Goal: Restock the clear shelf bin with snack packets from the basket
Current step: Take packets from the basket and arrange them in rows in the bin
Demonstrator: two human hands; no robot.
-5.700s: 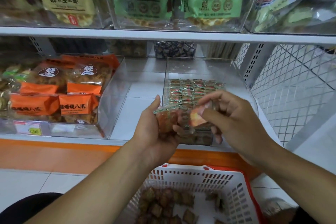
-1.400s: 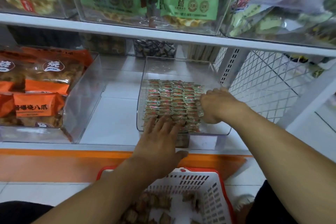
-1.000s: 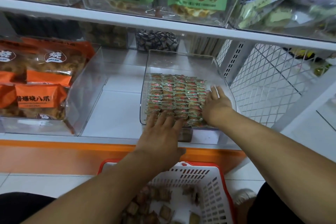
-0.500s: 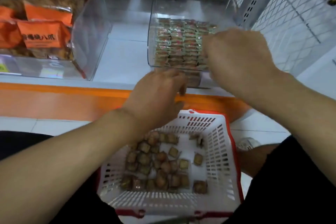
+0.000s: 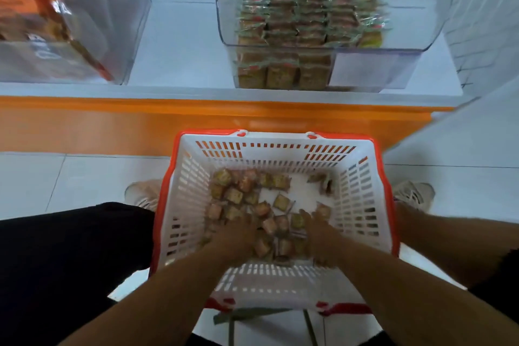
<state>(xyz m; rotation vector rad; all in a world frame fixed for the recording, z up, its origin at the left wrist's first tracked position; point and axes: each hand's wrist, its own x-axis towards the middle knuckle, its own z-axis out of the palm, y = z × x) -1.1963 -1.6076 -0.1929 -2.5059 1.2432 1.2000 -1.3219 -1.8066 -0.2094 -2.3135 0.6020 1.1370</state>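
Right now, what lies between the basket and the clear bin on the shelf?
In the head view, only the shelf's orange front band and white shelf lip separate the basket from the clear bin.

White, orange and red around brown snack packets.

The basket (image 5: 276,285) has white slotted walls in a grid of small openings, with a red-orange rim. The loose snack packets (image 5: 247,196) in it are brown and tan, some with pinkish-red faces. The clear shelf bin (image 5: 418,36) is see-through; its stacked packets (image 5: 306,17) show brown with green edges and red flecks. The shelf (image 5: 179,45) is white with an orange front band (image 5: 112,123). The second clear bin (image 5: 92,22) at left holds orange bags (image 5: 25,8). The floor (image 5: 70,177) is white tile; trousers (image 5: 70,261) are black, shoes (image 5: 412,194) beige.
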